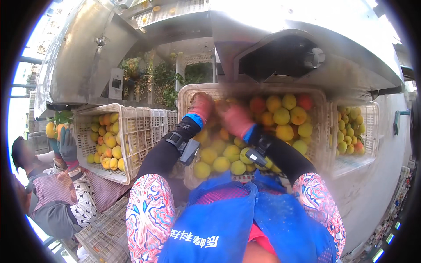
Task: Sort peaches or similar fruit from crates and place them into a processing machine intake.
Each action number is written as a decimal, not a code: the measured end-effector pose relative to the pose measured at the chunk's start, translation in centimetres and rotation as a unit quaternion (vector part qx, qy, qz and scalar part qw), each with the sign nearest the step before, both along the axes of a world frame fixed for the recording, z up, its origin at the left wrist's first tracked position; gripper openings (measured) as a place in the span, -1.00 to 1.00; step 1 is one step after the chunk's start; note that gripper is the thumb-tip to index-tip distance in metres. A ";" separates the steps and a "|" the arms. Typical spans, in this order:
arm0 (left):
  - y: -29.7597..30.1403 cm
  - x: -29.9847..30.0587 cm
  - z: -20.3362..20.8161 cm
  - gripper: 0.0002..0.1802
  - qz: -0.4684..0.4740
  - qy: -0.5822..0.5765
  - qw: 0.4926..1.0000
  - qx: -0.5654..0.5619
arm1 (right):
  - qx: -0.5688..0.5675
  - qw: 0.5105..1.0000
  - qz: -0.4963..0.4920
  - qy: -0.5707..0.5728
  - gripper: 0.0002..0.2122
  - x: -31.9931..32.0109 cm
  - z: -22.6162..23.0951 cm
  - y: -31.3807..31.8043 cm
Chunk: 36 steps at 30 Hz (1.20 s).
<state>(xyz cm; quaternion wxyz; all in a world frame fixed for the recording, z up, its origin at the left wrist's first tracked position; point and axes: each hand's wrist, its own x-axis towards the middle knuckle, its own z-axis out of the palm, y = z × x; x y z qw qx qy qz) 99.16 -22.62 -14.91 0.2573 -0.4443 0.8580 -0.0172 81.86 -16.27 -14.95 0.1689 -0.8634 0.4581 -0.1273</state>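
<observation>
Yellow-green and orange-blushed peaches [281, 116] fill a pale plastic crate [322, 127] in front of me. My left hand [201, 106], in a reddish glove, is at the crate's far left corner. Its fingers look curled inward, and what they hold, if anything, is hidden. Close to its right, my right hand [238, 120], gloved the same way, reaches over the peaches with its fingers pointing toward the left hand. Blur and haze hide its fingertips, so I cannot tell whether a peach is in them. Both wrists carry dark strapped devices.
A second peach crate [125, 144] stands tilted at left, beside a person whose gloved hands [68, 147] are near peaches and green leaves. Another peach crate [372, 136] is at right. Metal machine housing [280, 39] with a dark opening overhangs the far side. Stacked crates [103, 228] stand lower left.
</observation>
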 end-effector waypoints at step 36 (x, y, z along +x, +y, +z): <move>9.1 -3.7 11.8 0.04 0.180 0.871 -0.022 0.456 | -0.128 0.866 -0.236 -0.422 -0.18 -2.6 18.7 4.0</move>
